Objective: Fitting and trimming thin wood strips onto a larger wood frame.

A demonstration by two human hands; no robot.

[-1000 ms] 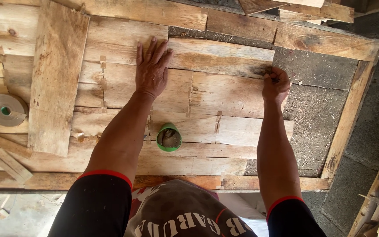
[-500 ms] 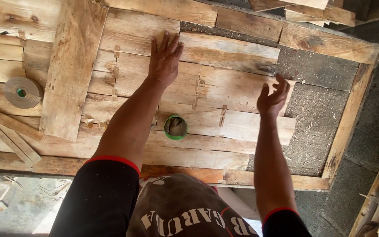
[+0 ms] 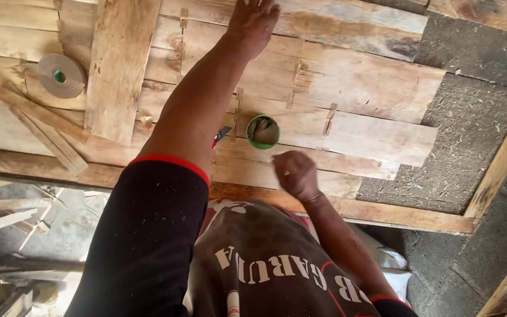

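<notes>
Our right hand (image 3: 296, 174) has drawn back from the far boards and now hovers loosely curled, holding nothing, near our body. The green tape roll (image 3: 263, 131) lies flat just beyond it, slightly leftward, so this hand is much nearer. Farther off, our left hand (image 3: 252, 20) presses spread on the veneer strips (image 3: 347, 88) covering the tabletop (image 3: 406, 214).

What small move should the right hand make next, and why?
Probably reach forward and take the green tape roll. The right hand is empty, loosely closed just below the roll, while the left hand presses flat on the thin wood sheets.
</notes>
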